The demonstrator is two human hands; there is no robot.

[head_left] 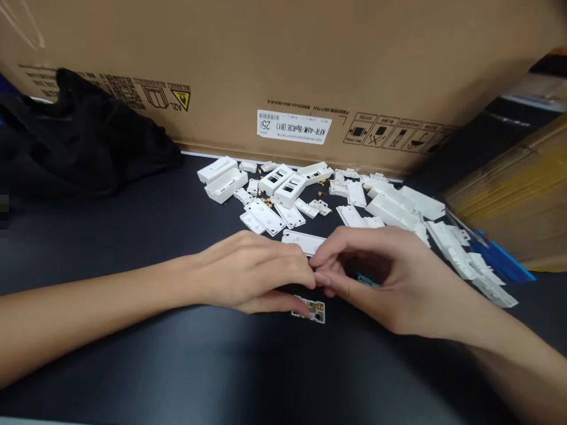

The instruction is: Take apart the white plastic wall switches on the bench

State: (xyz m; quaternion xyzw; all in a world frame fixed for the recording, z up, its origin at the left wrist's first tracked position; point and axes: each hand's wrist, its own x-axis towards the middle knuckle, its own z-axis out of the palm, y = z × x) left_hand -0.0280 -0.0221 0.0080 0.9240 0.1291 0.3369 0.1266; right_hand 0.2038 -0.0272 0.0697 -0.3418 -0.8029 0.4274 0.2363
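Observation:
A small white plastic piece (318,311) with brass-coloured metal inside lies on the black table. The thumb of my left hand (261,273) rests on or just over its left part, while the curled fingers reach to my right fingertips. My right hand (381,271) is closed in a pinch, thumb against fingers, just above and right of the piece. Whatever is between these fingertips is too small to make out. Behind the hands lies a flat white plate (303,241), partly covered by my fingers. A teal item (367,280) shows beneath my right palm.
Many white plastic housings (290,188) and covers spread over the back of the black table (177,366), with small brass bits among them. A large cardboard box (212,53) stands behind. Black cloth (84,141) lies at left; a blue item (505,257) is at right.

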